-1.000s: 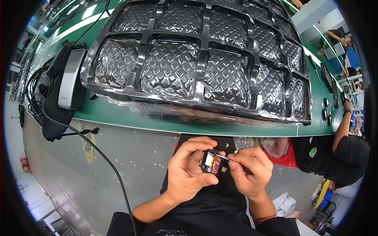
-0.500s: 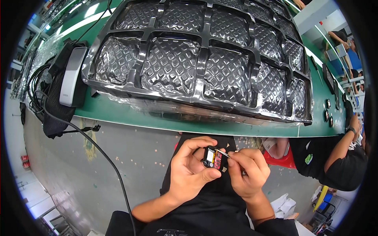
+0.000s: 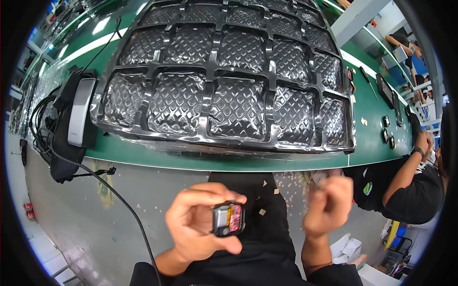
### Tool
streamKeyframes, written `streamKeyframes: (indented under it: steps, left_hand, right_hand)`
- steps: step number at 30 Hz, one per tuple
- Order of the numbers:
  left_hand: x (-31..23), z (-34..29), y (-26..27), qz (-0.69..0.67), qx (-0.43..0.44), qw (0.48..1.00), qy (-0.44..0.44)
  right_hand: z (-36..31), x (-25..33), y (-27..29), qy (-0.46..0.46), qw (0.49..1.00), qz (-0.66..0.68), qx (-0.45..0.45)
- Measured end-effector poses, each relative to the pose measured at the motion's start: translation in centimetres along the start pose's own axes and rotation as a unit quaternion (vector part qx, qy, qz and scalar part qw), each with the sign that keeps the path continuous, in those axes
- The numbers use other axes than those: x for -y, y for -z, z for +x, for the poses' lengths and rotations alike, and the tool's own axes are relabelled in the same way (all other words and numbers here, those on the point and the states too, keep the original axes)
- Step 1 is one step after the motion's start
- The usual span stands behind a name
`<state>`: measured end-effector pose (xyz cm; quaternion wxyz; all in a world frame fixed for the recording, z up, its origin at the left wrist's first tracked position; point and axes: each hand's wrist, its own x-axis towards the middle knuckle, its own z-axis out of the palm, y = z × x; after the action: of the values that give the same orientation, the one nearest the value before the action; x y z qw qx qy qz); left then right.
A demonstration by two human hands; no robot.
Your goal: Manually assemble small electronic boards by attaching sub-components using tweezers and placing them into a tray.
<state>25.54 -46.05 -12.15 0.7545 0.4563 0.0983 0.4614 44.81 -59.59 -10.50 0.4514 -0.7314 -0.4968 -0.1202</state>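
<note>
While the left hand grips the module edgewise between thumb and fingers, keep skin off its red board; right hand, apart, too blurred to tell its grip.

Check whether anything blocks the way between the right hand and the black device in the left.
Nothing visible blocks it: between the blurred right hand and the black device in the left hand is open space, with dark trousers below.
</note>
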Motion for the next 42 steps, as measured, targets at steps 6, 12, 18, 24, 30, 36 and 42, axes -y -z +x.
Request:
streamKeyframes:
  steps: [6,12,18,24,30,36,42]
  left_hand:
    - [-7.5,4.3,-0.9,0.383,-0.042,0.907,-0.171]
    - [-10.8,11.5,-1.4,0.494,-0.163,0.786,-0.333]
    - [-11.0,13.5,0.5,0.501,-0.113,0.854,-0.083]
    - [-9.0,14.0,2.2,0.574,-0.083,0.782,-0.227]
    - [-8.7,12.5,3.0,0.654,-0.015,0.679,-0.333]
    - [-7.5,9.8,3.3,0.634,-0.001,0.634,-0.443]
    - [-3.2,4.0,0.0,0.423,0.116,0.817,-0.374]
  right_hand:
    - [5.4,-4.5,0.2,-0.132,0.984,-0.115,-0.020]
    - [6.5,-5.7,-1.0,-0.105,0.969,-0.215,0.055]
    - [6.2,-6.0,-0.9,-0.085,0.976,-0.198,0.040]
    - [6.3,-6.0,-1.1,-0.091,0.980,-0.176,0.030]
    - [6.5,-6.1,-1.1,-0.081,0.980,-0.179,0.024]
    - [6.2,-6.0,-0.5,-0.135,0.980,-0.144,0.041]
    - [4.7,-4.8,1.7,-0.201,0.975,-0.083,-0.038]
